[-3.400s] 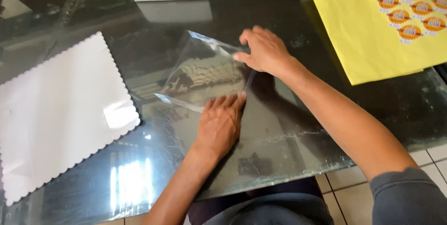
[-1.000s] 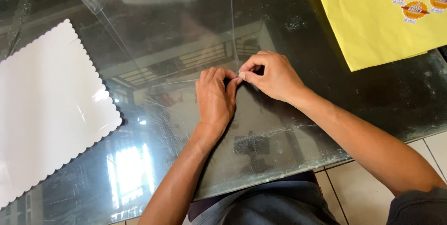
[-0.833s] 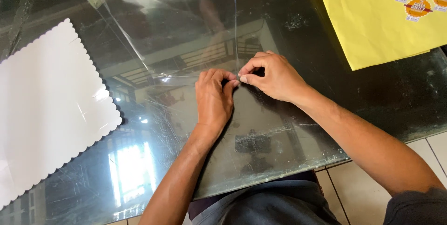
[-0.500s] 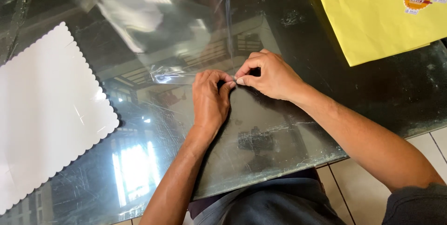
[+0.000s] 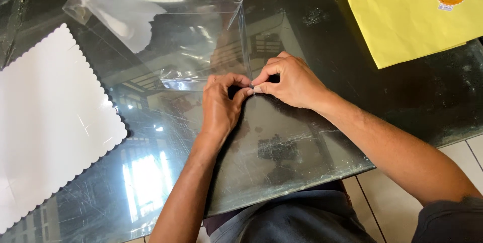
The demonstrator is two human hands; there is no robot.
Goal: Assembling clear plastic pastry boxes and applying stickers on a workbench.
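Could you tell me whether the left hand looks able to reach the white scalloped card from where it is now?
Probably yes. The left hand pinches the clear bag with the right hand, and only bare glass table lies between it and the card; it would have to let go first.

A clear plastic bag (image 5: 166, 42), creased and glossy, lies flat in the upper left-centre of the frame, its near right corner pinched at the frame's centre, far edge reaching toward the top.

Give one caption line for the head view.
Both hands, left hand and right hand, pinch a clear plastic bag corner.
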